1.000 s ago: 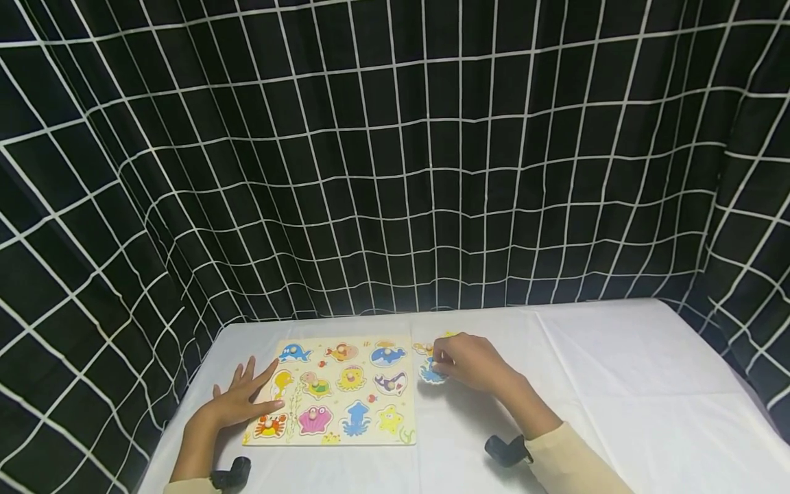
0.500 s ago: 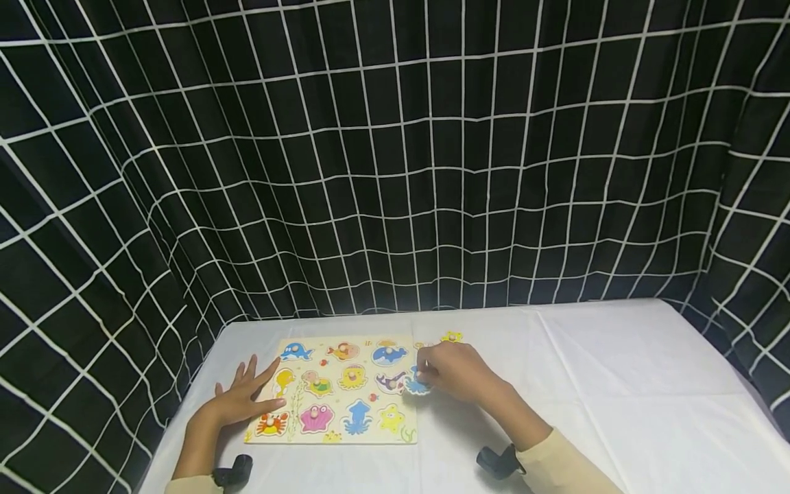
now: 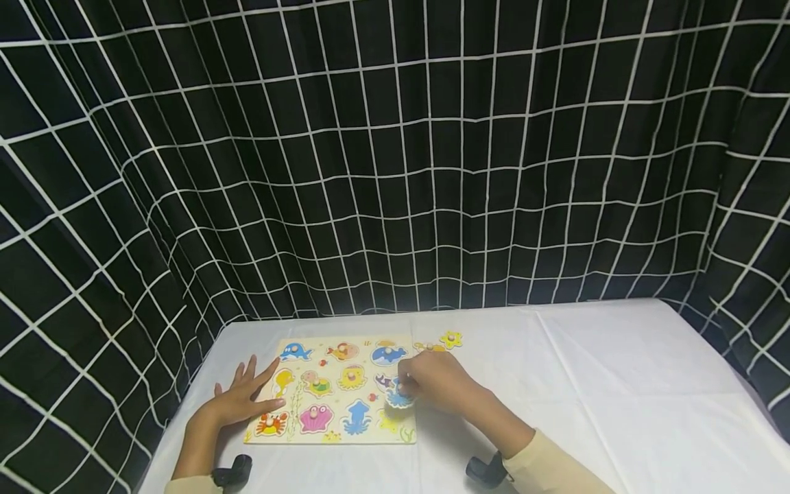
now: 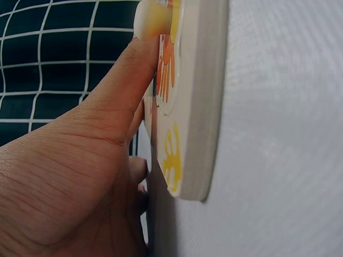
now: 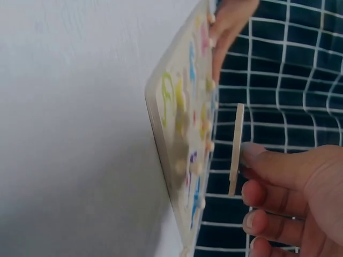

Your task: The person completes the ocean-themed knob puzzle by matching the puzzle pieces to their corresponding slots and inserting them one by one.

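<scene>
A wooden peg puzzle board [image 3: 333,439] with sea-animal shapes lies on the table. My left hand [image 3: 237,401] rests over the board's left edge with fingers spread; in the left wrist view its thumb lies by a knob [image 4: 153,20] near the orange crab. My right hand [image 3: 438,381] pinches a blue squid puzzle piece [image 3: 400,396] above the board's right side, over the purple-and-white whale and near the yellow starfish shape [image 3: 389,418]. Seen edge-on in the right wrist view, the squid piece [image 5: 236,144] is apart from the board. The fingertips hide its knob.
Past the board's top right corner, a yellow starfish piece [image 3: 452,339] and a partly covered yellow-orange piece [image 3: 428,347] lie on the white tablecloth [image 3: 586,384]. A black curtain with white grid lines [image 3: 395,171] surrounds the table at the back and sides.
My right hand has carried the blue squid piece leftward from beside the board to above its right part, uncovering the yellow starfish piece behind. My left hand has stayed in place.
</scene>
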### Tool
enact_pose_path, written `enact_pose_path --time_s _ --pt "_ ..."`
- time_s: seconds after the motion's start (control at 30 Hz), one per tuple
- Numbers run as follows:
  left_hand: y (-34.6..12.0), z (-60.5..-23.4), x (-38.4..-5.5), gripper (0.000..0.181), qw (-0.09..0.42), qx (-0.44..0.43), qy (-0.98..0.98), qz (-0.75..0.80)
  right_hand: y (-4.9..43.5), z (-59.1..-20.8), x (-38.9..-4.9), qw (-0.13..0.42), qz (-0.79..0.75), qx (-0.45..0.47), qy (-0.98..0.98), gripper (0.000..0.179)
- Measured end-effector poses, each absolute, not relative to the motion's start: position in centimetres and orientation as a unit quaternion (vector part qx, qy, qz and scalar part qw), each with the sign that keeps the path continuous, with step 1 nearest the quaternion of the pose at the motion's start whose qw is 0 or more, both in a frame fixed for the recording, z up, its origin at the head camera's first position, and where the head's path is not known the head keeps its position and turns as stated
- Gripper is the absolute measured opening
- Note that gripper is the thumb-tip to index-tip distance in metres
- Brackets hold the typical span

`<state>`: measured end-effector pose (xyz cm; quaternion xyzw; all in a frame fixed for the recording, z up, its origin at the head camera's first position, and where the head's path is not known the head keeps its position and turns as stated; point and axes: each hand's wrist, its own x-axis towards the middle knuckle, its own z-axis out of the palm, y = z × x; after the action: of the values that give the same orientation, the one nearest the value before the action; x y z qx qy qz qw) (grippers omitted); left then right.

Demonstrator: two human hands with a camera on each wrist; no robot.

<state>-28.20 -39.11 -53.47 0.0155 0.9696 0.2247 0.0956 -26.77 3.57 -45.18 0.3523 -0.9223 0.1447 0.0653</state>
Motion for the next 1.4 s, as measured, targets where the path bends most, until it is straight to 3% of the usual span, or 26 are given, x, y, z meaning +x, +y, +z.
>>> enact_pose_path --time_s 0.7,1.4 --pt "-38.9 -53.4 -28.1 0.111 0.094 0.007 0.969 0.227 -0.9 -45.8 -25.9 0.049 0.128 0.411 -0.901 0.008" --pt "-39.2 -53.6 -28.4 0.108 0.090 0.018 0.972 0.217 -4.2 -47.0 -25.9 0.011 0.104 0.393 -0.914 0.006"
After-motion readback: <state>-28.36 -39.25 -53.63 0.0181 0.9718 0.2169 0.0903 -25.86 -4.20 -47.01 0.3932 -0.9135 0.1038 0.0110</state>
